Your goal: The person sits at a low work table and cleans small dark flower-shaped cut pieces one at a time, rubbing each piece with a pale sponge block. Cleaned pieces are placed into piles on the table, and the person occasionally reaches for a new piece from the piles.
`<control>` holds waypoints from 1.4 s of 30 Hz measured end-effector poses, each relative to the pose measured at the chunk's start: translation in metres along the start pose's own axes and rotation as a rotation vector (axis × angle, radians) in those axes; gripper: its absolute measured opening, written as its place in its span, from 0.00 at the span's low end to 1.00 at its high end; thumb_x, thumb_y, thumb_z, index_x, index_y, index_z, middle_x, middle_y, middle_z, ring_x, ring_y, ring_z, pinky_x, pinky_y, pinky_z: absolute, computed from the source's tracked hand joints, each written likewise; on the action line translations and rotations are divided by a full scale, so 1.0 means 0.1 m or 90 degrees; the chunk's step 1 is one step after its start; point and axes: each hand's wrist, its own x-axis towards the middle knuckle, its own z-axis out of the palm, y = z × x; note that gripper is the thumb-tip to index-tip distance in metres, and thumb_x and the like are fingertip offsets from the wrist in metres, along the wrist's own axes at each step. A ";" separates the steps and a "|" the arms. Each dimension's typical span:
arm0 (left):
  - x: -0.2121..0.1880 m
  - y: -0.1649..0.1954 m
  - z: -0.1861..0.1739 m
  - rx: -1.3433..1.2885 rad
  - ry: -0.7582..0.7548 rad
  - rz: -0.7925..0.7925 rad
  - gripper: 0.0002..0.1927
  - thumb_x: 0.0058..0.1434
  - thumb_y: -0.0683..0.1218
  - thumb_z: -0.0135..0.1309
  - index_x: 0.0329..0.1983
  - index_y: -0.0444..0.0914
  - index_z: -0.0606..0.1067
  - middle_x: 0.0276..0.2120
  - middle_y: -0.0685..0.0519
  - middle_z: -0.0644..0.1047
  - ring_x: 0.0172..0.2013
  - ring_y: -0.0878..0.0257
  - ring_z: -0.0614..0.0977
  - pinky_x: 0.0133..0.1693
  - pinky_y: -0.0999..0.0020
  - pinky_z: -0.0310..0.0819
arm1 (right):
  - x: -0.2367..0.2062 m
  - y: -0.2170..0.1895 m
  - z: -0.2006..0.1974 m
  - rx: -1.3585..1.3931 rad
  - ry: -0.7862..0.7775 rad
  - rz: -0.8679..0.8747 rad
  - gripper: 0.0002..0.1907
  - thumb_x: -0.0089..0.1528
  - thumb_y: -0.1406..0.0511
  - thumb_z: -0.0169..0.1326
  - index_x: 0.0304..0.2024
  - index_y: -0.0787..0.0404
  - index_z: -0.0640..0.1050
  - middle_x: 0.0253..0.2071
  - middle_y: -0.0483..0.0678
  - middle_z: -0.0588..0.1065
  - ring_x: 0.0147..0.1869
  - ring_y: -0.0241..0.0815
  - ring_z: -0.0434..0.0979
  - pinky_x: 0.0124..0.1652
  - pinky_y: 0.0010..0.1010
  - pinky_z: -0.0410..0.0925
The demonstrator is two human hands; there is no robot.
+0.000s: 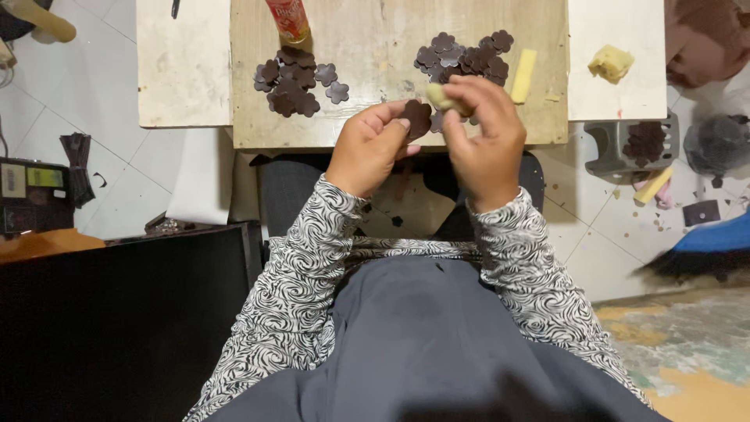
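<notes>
Head view looks straight down at two hands raised just above the near edge of a wooden bench [391, 70]. The left hand [367, 148] pinches a dark brown flower-shaped cutout [416, 119] between thumb and forefinger, holding it flat-on toward the camera. The right hand [486, 137] sits just beside it, fingers curled and pressed around a small pale yellow lump [439, 97], whose free end pokes out leftward and touches the upper right edge of the cutout. So the cutout lies to the left of the right hand, and the yellow lump bridges the small gap between the two hands; both hands are about equally close to the meeting point.

On the bench beyond, one pile of the same dark flower cutouts [293, 82] lies to the left, near a red-capped tube [289, 19], and a second pile [465, 56] lies directly behind the hands, nearer the right hand. A pale yellow stick [523, 76] lies right of that pile, its long axis running roughly away from the person. Another yellowish lump [611, 62] rests on a white board [617, 94] farther right.
</notes>
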 end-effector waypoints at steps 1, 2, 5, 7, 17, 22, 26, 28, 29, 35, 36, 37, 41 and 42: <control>0.00 -0.02 0.02 0.014 0.008 0.018 0.17 0.72 0.40 0.45 0.60 0.31 0.73 0.49 0.52 0.80 0.47 0.69 0.82 0.47 0.71 0.81 | -0.02 -0.04 0.00 -0.024 -0.020 -0.045 0.16 0.62 0.77 0.58 0.52 0.65 0.80 0.54 0.53 0.78 0.57 0.48 0.79 0.57 0.35 0.73; 0.00 -0.04 0.03 0.000 -0.015 0.055 0.15 0.74 0.39 0.45 0.60 0.30 0.73 0.49 0.52 0.80 0.47 0.68 0.81 0.48 0.71 0.81 | -0.02 -0.07 0.02 -0.047 -0.041 -0.089 0.18 0.61 0.77 0.59 0.53 0.64 0.80 0.55 0.54 0.77 0.59 0.51 0.79 0.59 0.37 0.72; -0.05 -0.04 0.09 -0.024 -0.037 0.106 0.14 0.77 0.39 0.44 0.61 0.28 0.74 0.50 0.50 0.80 0.48 0.67 0.81 0.52 0.69 0.80 | -0.01 -0.09 0.08 -0.088 -0.059 -0.162 0.15 0.62 0.77 0.63 0.50 0.63 0.81 0.51 0.51 0.79 0.56 0.51 0.79 0.56 0.37 0.73; -0.07 0.00 0.10 -0.014 0.019 0.078 0.16 0.73 0.39 0.44 0.61 0.30 0.73 0.50 0.51 0.79 0.48 0.67 0.82 0.51 0.70 0.81 | 0.02 -0.06 0.07 -0.128 -0.055 -0.126 0.15 0.60 0.77 0.63 0.50 0.62 0.82 0.51 0.50 0.79 0.55 0.51 0.79 0.56 0.37 0.73; -0.04 0.10 0.04 -0.220 -0.007 0.018 0.19 0.73 0.40 0.43 0.64 0.27 0.71 0.48 0.49 0.80 0.42 0.67 0.81 0.45 0.70 0.79 | -0.06 -0.10 0.06 -0.088 -0.074 -0.257 0.17 0.57 0.76 0.66 0.49 0.63 0.82 0.49 0.52 0.78 0.56 0.52 0.78 0.57 0.41 0.72; -0.05 0.03 -0.01 -0.228 0.049 0.002 0.19 0.71 0.38 0.42 0.63 0.26 0.71 0.38 0.51 0.78 0.35 0.67 0.81 0.48 0.67 0.84 | -0.01 -0.04 0.04 -0.123 -0.044 -0.184 0.17 0.58 0.76 0.67 0.49 0.62 0.82 0.49 0.51 0.79 0.56 0.52 0.78 0.56 0.40 0.73; -0.04 0.02 0.01 -0.295 -0.010 0.056 0.18 0.72 0.36 0.42 0.63 0.25 0.70 0.41 0.50 0.80 0.36 0.69 0.82 0.44 0.71 0.81 | -0.10 -0.02 0.03 -0.141 -0.015 -0.219 0.17 0.57 0.77 0.65 0.48 0.62 0.82 0.49 0.52 0.78 0.56 0.53 0.78 0.56 0.41 0.73; -0.03 0.03 0.04 -0.489 -0.184 0.188 0.15 0.78 0.32 0.45 0.65 0.20 0.71 0.40 0.47 0.80 0.35 0.67 0.81 0.39 0.72 0.79 | -0.12 -0.01 0.09 -0.112 -0.049 -0.249 0.16 0.58 0.76 0.67 0.48 0.63 0.82 0.50 0.51 0.78 0.55 0.52 0.78 0.56 0.41 0.73; -0.03 0.05 0.05 -0.409 -0.113 0.137 0.17 0.76 0.34 0.44 0.65 0.22 0.71 0.42 0.47 0.80 0.36 0.67 0.81 0.42 0.71 0.79 | -0.12 0.00 0.11 -0.102 -0.063 -0.265 0.16 0.59 0.75 0.68 0.49 0.63 0.82 0.50 0.51 0.78 0.55 0.52 0.78 0.56 0.41 0.73; -0.05 0.12 0.03 -0.191 0.124 -0.014 0.20 0.69 0.38 0.42 0.63 0.27 0.69 0.45 0.50 0.80 0.38 0.68 0.83 0.46 0.71 0.83 | -0.01 0.00 -0.02 -0.146 0.015 -0.144 0.15 0.60 0.77 0.66 0.48 0.62 0.83 0.51 0.49 0.79 0.55 0.51 0.79 0.57 0.39 0.73; -0.05 0.11 0.03 -0.193 0.123 -0.011 0.20 0.69 0.39 0.42 0.63 0.27 0.69 0.45 0.50 0.81 0.39 0.69 0.84 0.46 0.71 0.83 | -0.02 -0.02 -0.04 -0.146 0.010 -0.172 0.15 0.59 0.77 0.66 0.48 0.62 0.82 0.50 0.51 0.78 0.55 0.52 0.78 0.57 0.39 0.73; -0.04 0.10 0.03 -0.190 0.127 -0.003 0.20 0.69 0.39 0.42 0.62 0.27 0.69 0.46 0.50 0.81 0.40 0.69 0.84 0.46 0.72 0.83 | -0.05 -0.05 -0.03 -0.137 0.007 -0.203 0.15 0.58 0.77 0.65 0.48 0.62 0.82 0.49 0.52 0.78 0.55 0.53 0.78 0.56 0.39 0.73; -0.02 0.03 0.02 -0.185 0.030 0.093 0.21 0.75 0.39 0.44 0.68 0.25 0.71 0.46 0.49 0.80 0.35 0.71 0.76 0.38 0.74 0.70 | -0.09 -0.08 0.12 -0.091 -0.065 -0.289 0.15 0.59 0.75 0.68 0.48 0.65 0.82 0.48 0.52 0.78 0.54 0.52 0.79 0.56 0.41 0.73; -0.02 0.02 0.01 -0.196 0.033 0.085 0.20 0.76 0.39 0.44 0.68 0.25 0.71 0.45 0.48 0.79 0.35 0.71 0.76 0.39 0.72 0.71 | -0.07 -0.06 0.14 -0.097 -0.058 -0.259 0.15 0.59 0.76 0.67 0.48 0.64 0.82 0.48 0.52 0.78 0.54 0.51 0.79 0.55 0.40 0.73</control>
